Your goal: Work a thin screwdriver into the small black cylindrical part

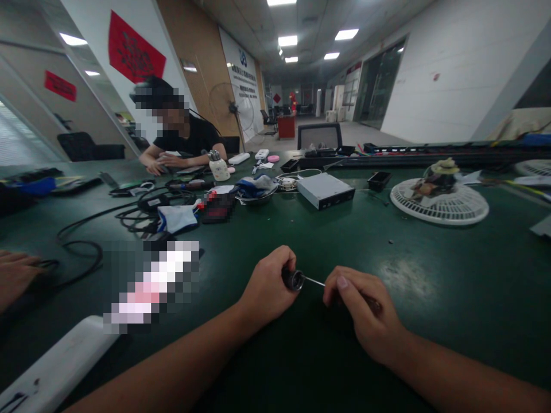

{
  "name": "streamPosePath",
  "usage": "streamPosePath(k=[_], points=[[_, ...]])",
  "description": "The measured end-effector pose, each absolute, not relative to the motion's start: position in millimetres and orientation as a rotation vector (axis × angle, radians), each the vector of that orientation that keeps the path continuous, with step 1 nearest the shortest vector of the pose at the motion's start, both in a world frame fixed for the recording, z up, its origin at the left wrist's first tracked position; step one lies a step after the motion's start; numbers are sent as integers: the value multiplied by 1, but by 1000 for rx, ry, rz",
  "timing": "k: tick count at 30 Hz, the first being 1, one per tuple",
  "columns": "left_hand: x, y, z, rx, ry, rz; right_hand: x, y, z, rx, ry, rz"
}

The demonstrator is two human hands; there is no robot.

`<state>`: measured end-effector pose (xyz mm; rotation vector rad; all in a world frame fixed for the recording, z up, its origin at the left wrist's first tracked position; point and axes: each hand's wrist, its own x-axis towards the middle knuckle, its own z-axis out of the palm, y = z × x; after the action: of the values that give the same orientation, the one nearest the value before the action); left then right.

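My left hand (267,282) is closed around a small black cylindrical part (295,280) with a shiny round rim, its open end facing right. In my right hand (371,312) is a screwdriver (314,281); the thin metal shaft points left and its tip reaches the rim of the black part. My fingers cover most of the handle. Both hands are just above the dark green table (318,355), close together near its front.
A grey optical drive (325,190) lies beyond my hands, with a white fan grille (439,212) to its right. Black cables (81,229) and a cloth (177,218) lie at left. Another person's hand (17,275) shows at the left edge; a co-worker (189,137) sits across the table.
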<state>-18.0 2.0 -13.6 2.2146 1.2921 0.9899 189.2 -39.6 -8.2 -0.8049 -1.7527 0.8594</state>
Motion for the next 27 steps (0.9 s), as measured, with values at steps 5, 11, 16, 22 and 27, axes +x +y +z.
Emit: streamPosePath(k=[5,11,16,22,27], points=[[-19,3,-15,2225,1292,987,190,-41,-6,-693,-1861,905],[-18,2,-15,2232,1299,977,190,-41,-10,-809,-1751,840],[-18,3,-15,2252,1300,984,191,-40,-8,-719,-1845,904],[-18,3,-15,2239,1297,966,190,-40,-9,-829,-1750,851],[-18,2,-14,2234,1301,977,190,-40,-6,-725,-1856,925]])
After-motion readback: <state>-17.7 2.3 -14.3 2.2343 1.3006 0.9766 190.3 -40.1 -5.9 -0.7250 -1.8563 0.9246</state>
